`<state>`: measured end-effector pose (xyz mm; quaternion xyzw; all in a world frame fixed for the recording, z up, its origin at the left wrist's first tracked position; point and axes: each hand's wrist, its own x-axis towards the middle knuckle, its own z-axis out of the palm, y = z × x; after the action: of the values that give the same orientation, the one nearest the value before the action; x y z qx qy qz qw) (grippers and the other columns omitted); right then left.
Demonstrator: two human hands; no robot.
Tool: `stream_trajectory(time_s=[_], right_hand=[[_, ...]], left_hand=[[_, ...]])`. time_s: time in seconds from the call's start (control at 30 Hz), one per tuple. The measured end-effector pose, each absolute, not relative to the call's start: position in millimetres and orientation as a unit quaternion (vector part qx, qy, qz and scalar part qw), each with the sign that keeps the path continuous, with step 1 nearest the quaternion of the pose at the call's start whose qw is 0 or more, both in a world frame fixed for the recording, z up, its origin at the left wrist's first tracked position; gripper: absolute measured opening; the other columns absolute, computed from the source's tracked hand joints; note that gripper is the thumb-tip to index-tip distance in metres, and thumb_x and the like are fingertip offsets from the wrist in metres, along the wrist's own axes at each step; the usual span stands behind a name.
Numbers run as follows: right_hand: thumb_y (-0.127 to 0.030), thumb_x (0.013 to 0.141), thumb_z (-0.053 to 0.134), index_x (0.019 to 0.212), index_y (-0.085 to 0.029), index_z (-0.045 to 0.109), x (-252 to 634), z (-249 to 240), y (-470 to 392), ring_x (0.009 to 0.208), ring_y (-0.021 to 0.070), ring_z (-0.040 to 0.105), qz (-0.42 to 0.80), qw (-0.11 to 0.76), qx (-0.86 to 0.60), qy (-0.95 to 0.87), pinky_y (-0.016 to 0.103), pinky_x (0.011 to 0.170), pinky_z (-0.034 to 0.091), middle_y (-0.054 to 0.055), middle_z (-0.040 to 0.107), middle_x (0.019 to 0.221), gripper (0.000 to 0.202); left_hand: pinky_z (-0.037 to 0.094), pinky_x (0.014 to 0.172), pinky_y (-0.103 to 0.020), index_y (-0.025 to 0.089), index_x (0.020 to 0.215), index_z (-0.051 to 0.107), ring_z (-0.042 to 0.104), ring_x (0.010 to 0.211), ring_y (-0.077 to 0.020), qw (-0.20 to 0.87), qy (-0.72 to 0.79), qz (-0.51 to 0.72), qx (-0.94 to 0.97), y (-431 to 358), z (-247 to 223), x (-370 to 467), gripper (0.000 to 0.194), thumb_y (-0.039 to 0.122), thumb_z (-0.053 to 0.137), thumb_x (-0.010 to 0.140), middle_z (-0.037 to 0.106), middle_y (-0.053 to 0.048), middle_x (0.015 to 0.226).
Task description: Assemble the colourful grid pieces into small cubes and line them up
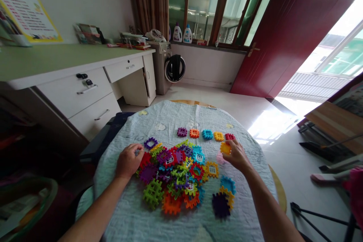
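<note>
The right hand [239,155], right of centre in the frame, is pinching a yellow square plastic tile [225,148] just below a row of five coloured toothed plastic tiles [207,134]; a light edge grip would likely be serving best. The left hand [129,160] is curling beside a multicoloured plastic tile heap [170,162], whether gripping anything I cannot tell. Pale blue cloth [195,115] is covering the round wood-edged table [279,189]; a dark red door [283,26] is standing open, upper right

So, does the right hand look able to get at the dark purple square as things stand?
Probably yes: the dark purple square lies uncovered on the near side of the table, apart from the main pile. However, the right hand holds a yellow piece, which may hinder a grip.
</note>
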<state>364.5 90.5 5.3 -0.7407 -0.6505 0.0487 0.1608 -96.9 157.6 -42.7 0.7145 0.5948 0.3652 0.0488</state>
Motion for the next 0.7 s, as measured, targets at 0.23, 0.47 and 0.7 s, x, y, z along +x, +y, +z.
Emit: stream_trajectory(time_s=[0.23, 0.47, 0.7], right_hand=[[-0.027, 0.066, 0.065, 0.117, -0.019, 0.059, 387, 11, 161, 0.101, 0.0255, 0.05, 0.049, 0.113, -0.738, -0.663, 0.035, 0.087, 0.037, 0.009, 0.057, 0.112, 0.052], [-0.035, 0.064, 0.072, 0.116, -0.022, 0.062, 394, 3, 193, 0.105, 0.0267, 0.048, 0.068, 0.059, -0.728, -0.679, 0.033, 0.086, 0.036, 0.009, 0.055, 0.116, 0.054], [-0.033, 0.065, 0.071, 0.116, -0.022, 0.063, 389, 0, 193, 0.103, 0.0274, 0.049, 0.09, 0.03, -0.728, -0.679, 0.035, 0.087, 0.035, 0.01, 0.055, 0.116, 0.053]], left_hand=[[0.049, 0.088, -0.037, 0.02, 0.075, 0.062, 0.066, 0.09, -0.0246, 0.053, 0.597, 0.367, 0.711, 155, -41, -95, 0.019, 0.031, 0.047, 0.079, 0.071, -0.009, 0.089], [0.049, 0.089, -0.036, 0.02, 0.075, 0.062, 0.065, 0.09, -0.024, 0.058, 0.599, 0.371, 0.708, 154, -39, -95, 0.018, 0.031, 0.047, 0.08, 0.071, -0.008, 0.088], [0.049, 0.089, -0.036, 0.02, 0.075, 0.061, 0.065, 0.09, -0.0231, 0.061, 0.599, 0.371, 0.707, 153, -37, -94, 0.019, 0.031, 0.047, 0.08, 0.071, -0.008, 0.089]])
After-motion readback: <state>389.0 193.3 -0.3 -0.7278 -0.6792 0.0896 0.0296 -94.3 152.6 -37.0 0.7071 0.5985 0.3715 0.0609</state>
